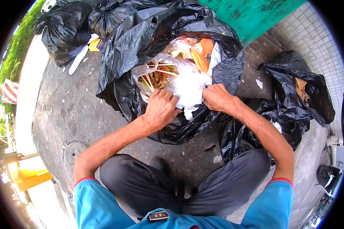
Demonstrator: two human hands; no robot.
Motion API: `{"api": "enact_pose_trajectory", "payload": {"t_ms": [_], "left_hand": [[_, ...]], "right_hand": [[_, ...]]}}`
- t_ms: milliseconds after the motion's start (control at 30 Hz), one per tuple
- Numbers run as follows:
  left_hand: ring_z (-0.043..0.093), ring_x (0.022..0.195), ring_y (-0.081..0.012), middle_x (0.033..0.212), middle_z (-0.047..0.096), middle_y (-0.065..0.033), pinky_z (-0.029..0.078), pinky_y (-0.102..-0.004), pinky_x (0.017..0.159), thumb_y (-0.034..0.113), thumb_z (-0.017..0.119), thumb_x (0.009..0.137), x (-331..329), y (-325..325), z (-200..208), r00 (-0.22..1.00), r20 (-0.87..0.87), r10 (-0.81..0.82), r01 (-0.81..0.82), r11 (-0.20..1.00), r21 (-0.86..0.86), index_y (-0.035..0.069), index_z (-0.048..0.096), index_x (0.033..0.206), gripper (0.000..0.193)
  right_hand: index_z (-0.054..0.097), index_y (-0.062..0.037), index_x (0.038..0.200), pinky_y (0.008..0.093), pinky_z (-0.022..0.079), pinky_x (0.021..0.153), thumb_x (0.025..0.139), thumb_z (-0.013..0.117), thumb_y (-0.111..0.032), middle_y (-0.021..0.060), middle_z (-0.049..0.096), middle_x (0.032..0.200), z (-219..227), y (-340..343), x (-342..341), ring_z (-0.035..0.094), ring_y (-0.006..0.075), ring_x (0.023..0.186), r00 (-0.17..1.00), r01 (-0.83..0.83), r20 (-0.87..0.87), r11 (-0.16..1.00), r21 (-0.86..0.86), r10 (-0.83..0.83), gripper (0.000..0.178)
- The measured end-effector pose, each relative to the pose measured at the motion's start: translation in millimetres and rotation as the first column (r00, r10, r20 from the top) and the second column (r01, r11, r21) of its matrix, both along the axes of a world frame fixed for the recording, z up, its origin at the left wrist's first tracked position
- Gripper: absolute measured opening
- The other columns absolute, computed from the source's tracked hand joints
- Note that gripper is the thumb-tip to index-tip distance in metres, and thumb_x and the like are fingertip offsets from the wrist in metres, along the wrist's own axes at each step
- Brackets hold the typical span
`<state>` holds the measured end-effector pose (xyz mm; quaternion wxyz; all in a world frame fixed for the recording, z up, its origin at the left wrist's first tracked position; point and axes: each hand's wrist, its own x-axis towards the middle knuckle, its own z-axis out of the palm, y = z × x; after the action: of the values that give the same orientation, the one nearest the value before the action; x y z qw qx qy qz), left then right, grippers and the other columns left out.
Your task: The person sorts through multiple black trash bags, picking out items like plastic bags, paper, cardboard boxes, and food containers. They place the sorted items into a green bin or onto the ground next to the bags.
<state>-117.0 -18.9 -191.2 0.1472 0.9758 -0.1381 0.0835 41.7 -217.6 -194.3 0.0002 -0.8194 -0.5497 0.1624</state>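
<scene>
A large black garbage bag (120, 57) stands wide open in front of me, its rim rolled outward. Inside lies a thin white plastic bag (189, 86), torn or spread apart, with food scraps (160, 74) and several wooden chopsticks (167, 71) showing in it. My left hand (160, 107) is closed at the near left side of the white bag, its fingers curled on the plastic. My right hand (217, 98) pinches the white bag's right edge. Beyond them, orange wrapping (201, 57) and other crumpled plastic rest in the black bag.
Tied black garbage bags (63, 30) stand at the far left, beside a white strip (78, 60). Another open black bag (294, 87) holding cardboard (301, 89) slumps to the right. A green panel (252, 15) and a tiled wall (313, 34) bound the far right.
</scene>
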Motion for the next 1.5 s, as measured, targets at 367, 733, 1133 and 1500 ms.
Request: {"api": "enact_pose_trajectory", "payload": {"t_ms": [367, 733, 1133, 1500], "left_hand": [[0.054, 0.098, -0.0248, 0.097, 0.057, -0.0098, 0.043, -0.0375, 0.087, 0.015, 0.060, 0.074, -15, -3, -21, 0.954, 0.097, -0.283, 0.262, 0.947, 0.187, -0.001, 0.062, 0.100, 0.031], [0.056, 0.092, -0.0249, 0.095, 0.061, -0.0094, 0.043, -0.0381, 0.081, 0.007, 0.065, 0.070, -8, -7, -17, 0.978, 0.063, -0.198, 0.195, 0.979, 0.053, 0.002, 0.065, 0.100, 0.031], [0.055, 0.088, -0.0287, 0.088, 0.057, -0.0113, 0.044, -0.0403, 0.076, 0.002, 0.068, 0.066, -10, -4, -13, 0.985, 0.044, -0.164, 0.168, 0.980, -0.103, 0.001, 0.063, 0.095, 0.029], [0.066, 0.089, -0.0143, 0.096, 0.071, -0.0086, 0.053, -0.0296, 0.080, 0.011, 0.071, 0.086, 2, 33, 69, 0.943, -0.293, 0.156, -0.331, 0.518, -0.789, -0.001, 0.070, 0.104, 0.022]], "right_hand": [[0.072, -0.0018, 0.094, 0.0386, 0.051, 0.066, 0.084, 0.069, -0.024, 0.0123, 0.065, 0.079, 38, 51, -6, 0.066, 0.0250, 0.074, 0.999, 0.049, -0.006, 0.858, 0.512, -0.054, 0.025], [0.068, -0.0009, 0.081, 0.0366, 0.054, 0.068, 0.073, 0.064, -0.008, 0.0121, 0.061, 0.089, -7, 62, 0, 0.063, 0.0259, 0.088, 0.877, -0.276, 0.460, 0.929, 0.246, 0.139, 0.011], [0.068, -0.0016, 0.088, 0.0433, 0.049, 0.066, 0.080, 0.072, -0.025, 0.0124, 0.064, 0.085, 36, 90, 35, 0.064, 0.0302, 0.078, 0.987, -0.092, 0.160, 0.804, 0.588, -0.004, 0.025], [0.073, -0.0007, 0.093, 0.0444, 0.049, 0.074, 0.077, 0.072, -0.018, 0.0166, 0.067, 0.087, 57, 105, 24, 0.065, 0.0342, 0.084, 0.999, 0.030, -0.037, 0.863, 0.505, -0.013, 0.023]]}}
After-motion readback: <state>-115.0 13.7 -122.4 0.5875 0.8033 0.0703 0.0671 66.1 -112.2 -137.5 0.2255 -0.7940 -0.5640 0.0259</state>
